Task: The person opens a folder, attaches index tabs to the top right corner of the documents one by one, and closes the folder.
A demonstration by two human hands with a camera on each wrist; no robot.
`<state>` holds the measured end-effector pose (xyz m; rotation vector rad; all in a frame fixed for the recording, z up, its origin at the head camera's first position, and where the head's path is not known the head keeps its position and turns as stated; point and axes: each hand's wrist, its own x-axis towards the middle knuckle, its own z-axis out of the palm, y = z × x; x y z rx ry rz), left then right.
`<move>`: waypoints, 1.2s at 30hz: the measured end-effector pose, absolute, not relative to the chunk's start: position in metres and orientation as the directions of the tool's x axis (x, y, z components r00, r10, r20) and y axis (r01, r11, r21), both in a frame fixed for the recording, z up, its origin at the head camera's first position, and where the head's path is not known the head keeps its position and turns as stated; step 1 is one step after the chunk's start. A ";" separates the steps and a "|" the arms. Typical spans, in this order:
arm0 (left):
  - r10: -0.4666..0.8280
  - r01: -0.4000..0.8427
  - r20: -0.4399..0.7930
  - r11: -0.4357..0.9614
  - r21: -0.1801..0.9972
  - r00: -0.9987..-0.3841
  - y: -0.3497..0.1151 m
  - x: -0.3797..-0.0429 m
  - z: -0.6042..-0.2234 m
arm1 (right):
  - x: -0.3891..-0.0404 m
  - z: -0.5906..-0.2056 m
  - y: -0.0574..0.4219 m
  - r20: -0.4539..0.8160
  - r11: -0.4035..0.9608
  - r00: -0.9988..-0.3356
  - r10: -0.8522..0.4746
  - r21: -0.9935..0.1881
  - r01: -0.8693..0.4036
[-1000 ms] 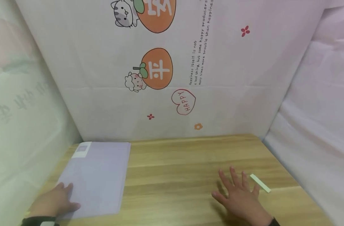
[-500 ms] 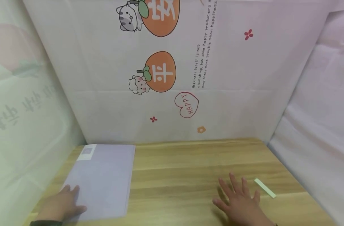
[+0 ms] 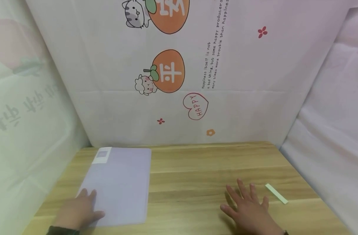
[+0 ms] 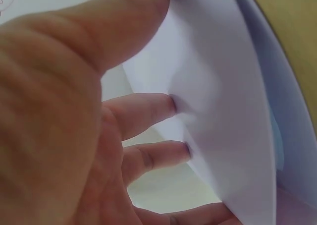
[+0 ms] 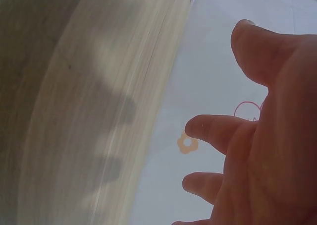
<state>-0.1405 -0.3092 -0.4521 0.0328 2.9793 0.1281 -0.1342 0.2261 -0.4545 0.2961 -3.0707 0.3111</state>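
Note:
A pale lilac file folder with a white label at its far left corner lies on the left part of the wooden table. My left hand rests on its near left side, fingers extended and thumb on the cover. In the left wrist view, fingertips touch the folder, whose layers gape apart along one edge. Over the table at the right, my right hand is spread out and holds nothing. Its fingers show apart in the right wrist view, their shadows falling on the wood.
A thin pale green strip lies on the table just right of my right hand. White printed cloth rises behind the table's far edge, with more cloth hanging on both sides.
The folder slides rightward across the table with my left hand on it. My right hand stays nearly where it was, fingers spread. The head view shifts a little.

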 end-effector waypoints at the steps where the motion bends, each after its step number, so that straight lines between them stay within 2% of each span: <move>1: 0.033 0.021 -0.150 0.996 0.083 -0.988 -0.307 -0.141 -0.452 | -0.134 -0.454 0.226 0.057 0.962 -0.981 -0.185 -0.195 -0.193; 17: 0.030 0.021 -0.109 0.997 0.079 -0.994 -0.275 -0.140 -0.451 | -0.136 -0.446 0.227 -0.001 0.963 -0.986 -0.164 -0.218 -0.160; 27: 0.053 0.050 -0.056 0.997 0.051 -0.997 -0.255 -0.138 -0.449 | -0.135 -0.440 0.227 0.038 0.965 -0.985 -0.169 -0.196 -0.174; 36: 0.036 0.031 -0.067 0.997 0.065 -0.997 -0.243 -0.138 -0.450 | -0.135 -0.440 0.228 0.006 0.962 -0.986 -0.169 -0.215 -0.167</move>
